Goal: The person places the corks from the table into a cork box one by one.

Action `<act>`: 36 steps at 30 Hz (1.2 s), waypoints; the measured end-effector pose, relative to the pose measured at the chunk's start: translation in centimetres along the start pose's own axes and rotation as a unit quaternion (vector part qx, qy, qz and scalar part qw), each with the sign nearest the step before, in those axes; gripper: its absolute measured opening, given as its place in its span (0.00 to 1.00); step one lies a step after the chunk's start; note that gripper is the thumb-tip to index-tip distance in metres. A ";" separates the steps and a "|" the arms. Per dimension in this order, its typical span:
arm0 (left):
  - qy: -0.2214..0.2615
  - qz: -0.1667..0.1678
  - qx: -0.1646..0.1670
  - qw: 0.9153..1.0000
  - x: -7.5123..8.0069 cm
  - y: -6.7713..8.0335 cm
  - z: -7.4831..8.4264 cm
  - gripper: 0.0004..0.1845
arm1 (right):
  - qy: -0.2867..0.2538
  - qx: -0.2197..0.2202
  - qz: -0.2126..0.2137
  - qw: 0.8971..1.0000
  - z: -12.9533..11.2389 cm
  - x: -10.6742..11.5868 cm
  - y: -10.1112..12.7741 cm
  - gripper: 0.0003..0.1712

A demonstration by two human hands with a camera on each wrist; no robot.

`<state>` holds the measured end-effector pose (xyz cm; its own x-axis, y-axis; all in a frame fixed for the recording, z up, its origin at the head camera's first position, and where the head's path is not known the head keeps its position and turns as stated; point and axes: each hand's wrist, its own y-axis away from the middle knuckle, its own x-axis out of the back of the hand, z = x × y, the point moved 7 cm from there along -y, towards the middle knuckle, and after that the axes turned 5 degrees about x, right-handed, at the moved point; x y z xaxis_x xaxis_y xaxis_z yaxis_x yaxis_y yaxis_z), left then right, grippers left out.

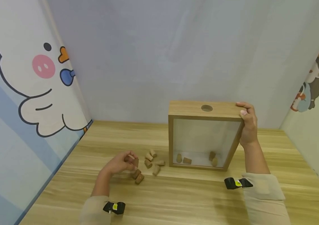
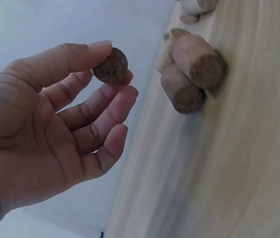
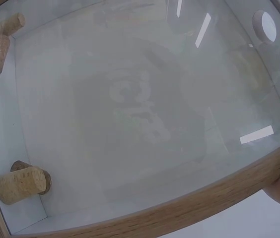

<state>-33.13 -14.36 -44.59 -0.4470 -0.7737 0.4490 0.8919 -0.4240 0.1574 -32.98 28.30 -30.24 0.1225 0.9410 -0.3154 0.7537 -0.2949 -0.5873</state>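
Between thumb and fingertips my left hand (image 1: 121,163) pinches a cork (image 2: 111,65), seen end-on in the left wrist view. Just below and beside that hand, a pair of darker corks (image 1: 139,178) lies on the table, with several paler corks (image 1: 156,169) a little to the right. My right hand (image 1: 248,123) grips the top right corner of a wooden box frame (image 1: 186,109) with a clear front. A round hole (image 1: 206,108) opens in the frame's top. Several corks rest on its bottom inside, including a pale cork (image 3: 21,185) and a cork lying at the left (image 1: 187,160).
The wooden table (image 1: 176,200) carries everything, with a plain grey curtain (image 1: 176,56) behind it. A cartoon-printed panel (image 1: 16,125) borders the left side and another printed panel (image 1: 311,134) the right. Black straps with cameras sit on both sleeves.
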 end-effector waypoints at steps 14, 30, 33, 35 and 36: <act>-0.008 0.048 -0.065 0.997 -1.4 1.6 6.3 0.18 | 0.000 0.009 -0.005 1.000 -0.3 -0.3 0.3 0.16; 0.084 0.159 -0.086 0.980 -2.4 2.1 11.0 0.20 | -0.005 0.003 0.002 1.000 -0.1 -0.3 0.4 0.15; 0.127 0.171 -0.105 0.972 -2.7 2.0 12.2 0.20 | 0.008 -0.001 0.002 1.000 -0.1 -0.3 0.3 0.15; 0.150 0.172 -0.118 0.966 -3.1 1.9 13.5 0.20 | 0.017 -0.004 0.005 1.000 -0.2 -0.1 0.2 0.15; 0.158 0.173 -0.125 0.964 -3.3 1.9 14.2 0.20 | 0.021 -0.005 0.009 1.000 -0.3 -0.1 0.1 0.15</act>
<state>-29.01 -5.89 -33.33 -0.1594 -0.9772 0.1405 0.9645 -0.1845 -0.1889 -32.68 28.26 -30.07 0.1621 0.9419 -0.2943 0.7572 -0.3099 -0.5749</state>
